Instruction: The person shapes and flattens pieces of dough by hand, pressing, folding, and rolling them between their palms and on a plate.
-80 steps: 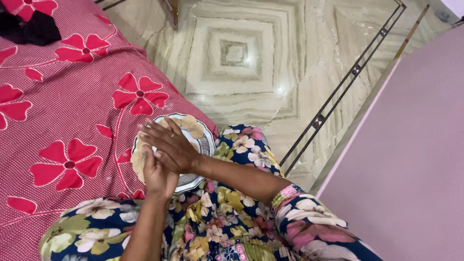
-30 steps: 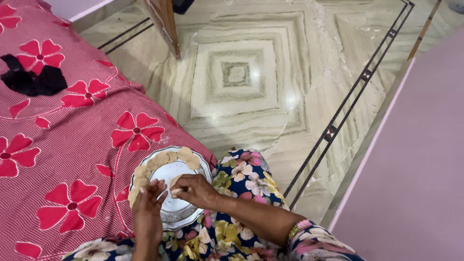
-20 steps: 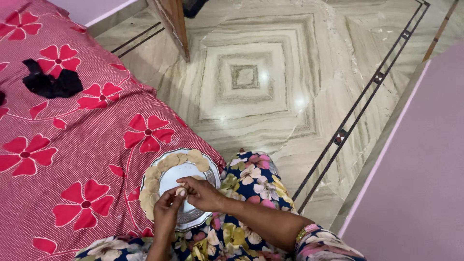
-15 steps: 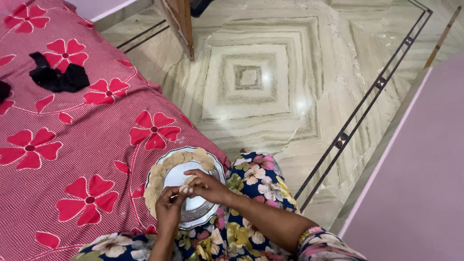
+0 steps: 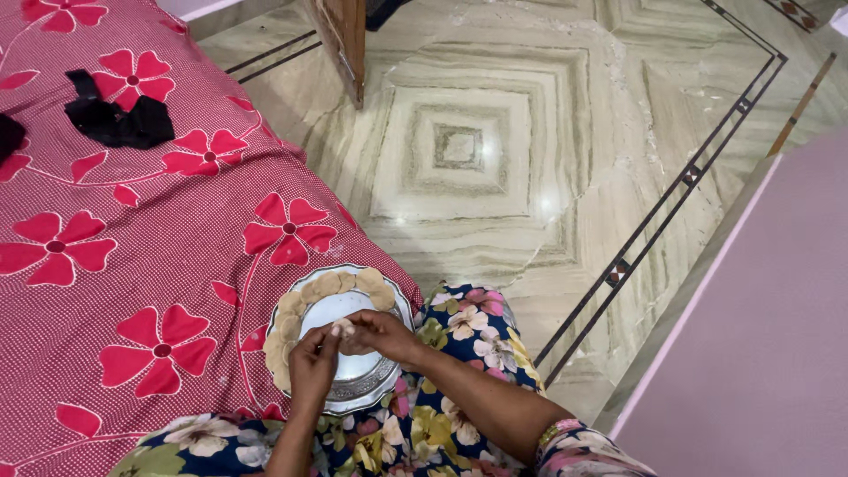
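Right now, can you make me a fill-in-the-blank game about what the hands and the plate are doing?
1. Both hands, the left hand and the right hand, pinch a small piece of ____ between their fingertips.
2. The flat dough rounds lie along the rim of the round ____ plate.
3. The plate rests on a red bedsheet printed with ____.

Missing words: dough; silver; flowers

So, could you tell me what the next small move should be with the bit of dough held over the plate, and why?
Probably press the small pale dough piece flat between both hands and lay it beside the flat beige discs along the round silver plate's rim. The left hand and right hand pinch it together, and the near rim is bare.
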